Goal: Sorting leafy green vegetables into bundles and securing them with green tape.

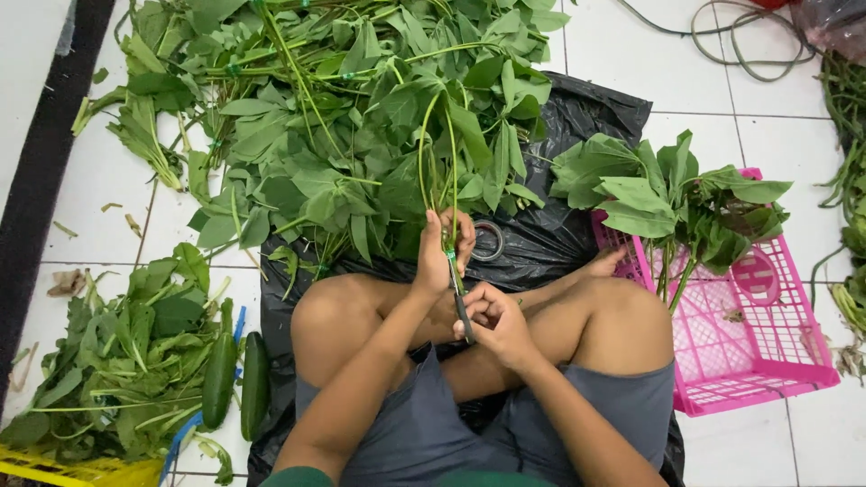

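Nearest us, our right hand (498, 317) is curled tight around a dark-handled knife (463, 314), its blade against the stems just above our crossed legs. Our left hand (442, 248) is clenched around a small bunch of green stems (439, 167), which rise away from us into the big heap of leafy greens (352, 117) on the black plastic sheet (577, 117). At right a pink crate (767, 352) holds trimmed leaves. At near left two cucumbers (236, 379) lie beside more greens.
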